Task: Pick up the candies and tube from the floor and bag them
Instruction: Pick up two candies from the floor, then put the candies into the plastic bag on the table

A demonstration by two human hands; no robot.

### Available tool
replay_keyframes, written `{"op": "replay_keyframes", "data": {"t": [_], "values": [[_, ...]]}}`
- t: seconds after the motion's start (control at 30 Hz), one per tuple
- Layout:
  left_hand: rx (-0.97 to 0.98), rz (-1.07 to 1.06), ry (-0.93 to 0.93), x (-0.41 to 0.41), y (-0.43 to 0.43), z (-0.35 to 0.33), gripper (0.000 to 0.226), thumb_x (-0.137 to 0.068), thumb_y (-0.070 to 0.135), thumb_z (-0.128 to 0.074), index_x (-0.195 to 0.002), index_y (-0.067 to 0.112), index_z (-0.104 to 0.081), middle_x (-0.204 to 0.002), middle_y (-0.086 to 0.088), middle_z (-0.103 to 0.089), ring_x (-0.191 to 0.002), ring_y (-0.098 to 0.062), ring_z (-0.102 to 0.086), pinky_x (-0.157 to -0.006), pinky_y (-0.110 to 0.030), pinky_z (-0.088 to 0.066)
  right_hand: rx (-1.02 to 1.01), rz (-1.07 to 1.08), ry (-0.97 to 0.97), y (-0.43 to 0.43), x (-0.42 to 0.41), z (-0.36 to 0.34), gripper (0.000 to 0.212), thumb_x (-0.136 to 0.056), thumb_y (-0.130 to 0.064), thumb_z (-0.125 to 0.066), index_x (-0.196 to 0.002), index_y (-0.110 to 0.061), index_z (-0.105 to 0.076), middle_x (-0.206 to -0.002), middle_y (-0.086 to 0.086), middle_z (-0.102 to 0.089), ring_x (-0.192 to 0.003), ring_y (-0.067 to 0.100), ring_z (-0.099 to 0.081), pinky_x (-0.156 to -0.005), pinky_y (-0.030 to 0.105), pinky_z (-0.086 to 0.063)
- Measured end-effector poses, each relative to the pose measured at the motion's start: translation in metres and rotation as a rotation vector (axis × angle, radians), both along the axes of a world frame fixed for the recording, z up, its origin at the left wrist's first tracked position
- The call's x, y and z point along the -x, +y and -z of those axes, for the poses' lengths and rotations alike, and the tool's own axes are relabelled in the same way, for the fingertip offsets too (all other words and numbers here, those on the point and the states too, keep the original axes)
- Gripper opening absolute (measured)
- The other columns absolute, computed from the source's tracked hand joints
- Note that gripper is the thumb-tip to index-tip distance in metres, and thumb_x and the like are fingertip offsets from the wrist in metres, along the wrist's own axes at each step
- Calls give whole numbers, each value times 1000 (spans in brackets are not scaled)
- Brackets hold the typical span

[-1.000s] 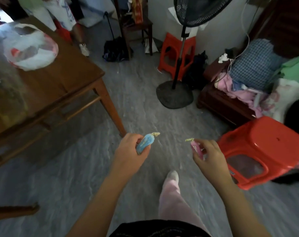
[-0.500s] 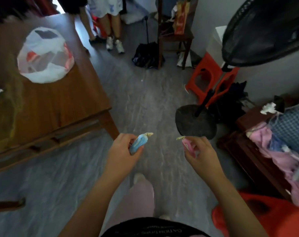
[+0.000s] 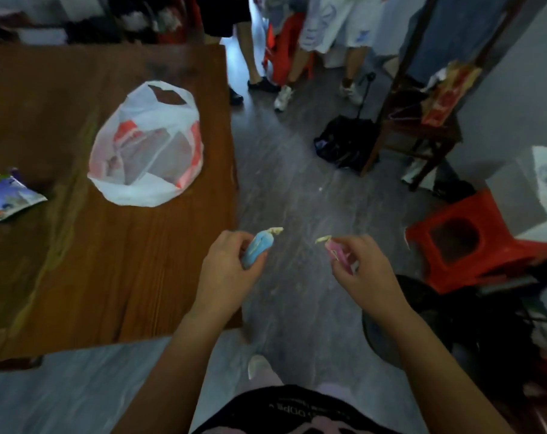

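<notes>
My left hand is closed around a blue wrapped candy with a pale twisted end, held at the right edge of the wooden table. A pink wrapped candy with a pale tip sits pinched in my right hand, over the grey floor. A white and red plastic bag lies on the table, its mouth facing away from me, well to the upper left of both hands. No tube is visible.
A colourful packet lies at the table's left edge. A red stool stands to the right, a wooden chair and a black bag beyond it. Other people's legs stand at the far end of the floor.
The view has swung up and to the left, bringing the table and bag closer. Both hands keep their candies and hold about the same spacing.
</notes>
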State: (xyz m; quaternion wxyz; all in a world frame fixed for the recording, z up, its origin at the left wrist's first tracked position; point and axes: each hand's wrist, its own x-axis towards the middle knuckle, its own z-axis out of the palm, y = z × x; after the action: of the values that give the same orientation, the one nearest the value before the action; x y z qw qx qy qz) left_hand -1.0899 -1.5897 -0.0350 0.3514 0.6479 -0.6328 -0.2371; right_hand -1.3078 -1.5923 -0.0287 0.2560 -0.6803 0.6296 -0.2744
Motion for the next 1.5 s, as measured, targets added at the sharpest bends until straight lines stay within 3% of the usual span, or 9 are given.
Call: {"op": "replay_keyframes", "data": {"t": [0.07, 0.23, 0.4, 0.6, 0.67, 0.73, 0.83, 1.13, 1.5], "values": [[-24, -70, -6, -7, -17, 0, 22, -77, 21, -71, -97, 16, -61, -90, 3, -54, -79, -9, -52, -65, -19, -42, -1, -31, -4, -32, -6, 1, 22, -82, -18, -61, -104, -21, -60, -92, 1, -53, -72, 3, -51, -64, 14, -37], [-98, -256, -14, -11, -59, 6, 24, -79, 20, -70, -101, 17, -60, -96, 1, -57, -84, -11, -54, -73, -34, -51, -3, -155, -51, -114, -15, 11, 20, -81, -12, -63, -100, -17, -62, -92, 6, -55, -70, 11, -54, -66, 19, -41], [-117, -440, -38, -2, -113, 4, 25, -80, 26, -68, -103, 18, -60, -97, 1, -58, -85, -9, -53, -74, -31, -50, -22, -312, -62, -210, -18, 11, 25, -77, -10, -62, -99, -23, -62, -91, 4, -53, -72, 18, -57, -70, 37, -50], [-163, -689, -23, 10, -159, -11, 25, -81, 33, -65, -103, 22, -60, -98, 5, -59, -87, -7, -54, -73, -32, -53, -2, -601, -61, -304, -38, 1, 22, -80, -17, -62, -99, -27, -62, -91, -2, -53, -75, 10, -56, -71, 25, -47], [-179, -756, -52, 13, -165, -18, 25, -80, 31, -66, -102, 22, -60, -97, 7, -57, -86, -7, -53, -69, -23, -48, -7, -685, -82, -327, -56, -4, 25, -78, -11, -62, -99, -26, -62, -90, -4, -51, -74, 7, -55, -70, 22, -46], [-168, -977, -55, -19, -174, -19, 21, -80, 27, -67, -98, 22, -59, -92, 9, -55, -81, -7, -53, -63, -14, -41, -41, -892, -124, -368, -127, -3, 28, -76, -6, -62, -99, -23, -61, -87, -7, -48, -72, 8, -54, -68, 16, -42], [-182, -1037, -77, -48, -173, -19, 19, -78, 20, -69, -96, 18, -61, -86, 8, -52, -77, -9, -53, -59, -10, -35, -34, -972, -131, -373, -168, -6, 31, -77, -7, -63, -105, -21, -59, -92, -4, -49, -76, 7, -53, -67, 7, -41], [-120, -1104, -59, -76, -182, -8, 31, -74, 10, -70, -104, 8, -62, -92, 2, -55, -81, -11, -51, -63, -8, -34, -24, -1121, -38, -378, -221, -4, 34, -82, -16, -62, -114, -18, -53, -100, -8, -46, -75, 1, -50, -65, 8, -43], [-140, -1256, 7, -148, -195, 9, 31, -77, 15, -71, -106, 10, -61, -94, 4, -53, -84, -12, -54, -67, -10, -38, -86, -1247, 276, -412, -372, 49, 38, -81, -12, -61, -117, -17, -50, -114, 7, -52, -96, 20, -53, -85, 32, -47]]}}
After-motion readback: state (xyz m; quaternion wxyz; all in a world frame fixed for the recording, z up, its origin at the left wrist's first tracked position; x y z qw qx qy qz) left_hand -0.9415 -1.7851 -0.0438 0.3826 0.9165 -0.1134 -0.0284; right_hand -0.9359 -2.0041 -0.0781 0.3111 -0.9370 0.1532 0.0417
